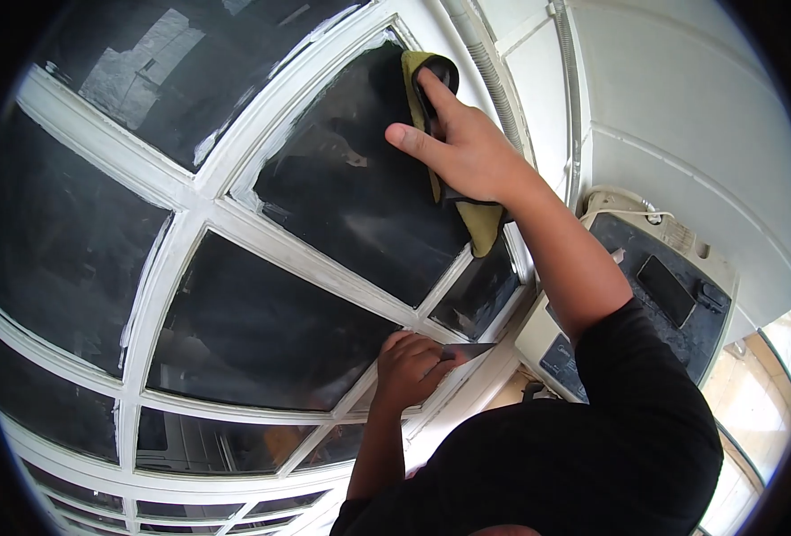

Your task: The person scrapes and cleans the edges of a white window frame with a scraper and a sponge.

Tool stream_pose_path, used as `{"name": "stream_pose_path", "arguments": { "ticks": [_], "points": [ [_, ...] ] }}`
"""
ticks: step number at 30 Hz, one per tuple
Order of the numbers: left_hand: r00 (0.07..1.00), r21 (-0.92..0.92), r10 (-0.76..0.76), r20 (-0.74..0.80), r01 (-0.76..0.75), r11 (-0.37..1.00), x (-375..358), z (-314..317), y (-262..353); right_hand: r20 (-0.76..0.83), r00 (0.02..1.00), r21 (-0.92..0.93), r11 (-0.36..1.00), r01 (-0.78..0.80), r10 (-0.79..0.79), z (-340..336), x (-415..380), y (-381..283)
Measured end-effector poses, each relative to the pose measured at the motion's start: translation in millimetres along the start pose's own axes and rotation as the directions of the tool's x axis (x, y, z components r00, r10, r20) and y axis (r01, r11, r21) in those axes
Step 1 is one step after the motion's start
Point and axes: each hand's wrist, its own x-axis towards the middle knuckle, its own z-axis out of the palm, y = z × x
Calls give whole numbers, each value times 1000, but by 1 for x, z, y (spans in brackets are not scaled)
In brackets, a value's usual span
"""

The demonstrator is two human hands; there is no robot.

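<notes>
A white-framed window (203,201) with dark glass panes fills the left and middle of the view. My right hand (467,147) presses a yellow-green and black cloth (482,228) against the right edge of the upper middle pane (360,170). Its thumb sticks out to the left, away from the cloth. Lower down, my left hand (406,368) is closed around a putty knife (469,350), near the crossing of the lower bars. The knife's blade points right; its handle is mostly hidden by my fingers.
White smears (248,183) line several pane edges, and a patch of pale residue (141,67) marks the upper left pane. At right, a phone (666,290) lies on a beige and dark plastic case (619,241). A corrugated conduit (570,98) runs along the white wall.
</notes>
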Motion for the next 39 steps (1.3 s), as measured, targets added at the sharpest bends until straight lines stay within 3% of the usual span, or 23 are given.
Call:
{"name": "stream_pose_path", "arguments": {
  "ticks": [2, 4, 8, 10, 14, 16, 21, 30, 35, 39],
  "points": [
    [1000, -6, 22, 7, -22, 1000, -2, 1, -2, -74, 995, -27, 998, 59, -61, -1, 2, -4],
    [1000, 2, 27, 13, -28, 1000, -2, -1, -1, 101, 992, 12, 997, -81, 79, -17, 9, -29],
    [1000, 7, 11, 12, -11, 1000, -1, 1, -1, 97, 991, -39, 995, -87, 90, -18, 12, -26],
    [1000, 2, 9, 10, -9, 1000, -1, 1, 0, -3, 1000, -84, 996, -6, 6, -8, 4, -7],
    [1000, 0, 18, 15, -18, 1000, 0, 0, 0, -36, 999, -101, 995, 10, -14, -6, 5, -15],
    [1000, 8, 23, 20, -24, 1000, -1, 1, 0, 56, 997, -97, 994, -49, 55, -15, 14, -32],
    [999, 31, 12, 35, -13, 999, -2, 1, 1, 28, 999, -102, 994, -36, 39, -10, 6, -13],
    [1000, 23, 23, 21, -23, 999, 0, 1, 1, -4, 1000, -257, 966, -6, 5, -15, 18, -34],
    [1000, 18, 15, 23, -15, 1000, 0, 2, 0, 8, 1000, -493, 870, -16, 23, -16, 14, -42],
    [1000, 32, 15, 23, -16, 999, 1, 1, 2, -3, 1000, -510, 860, -14, 15, -16, 12, -48]
  ]
}}
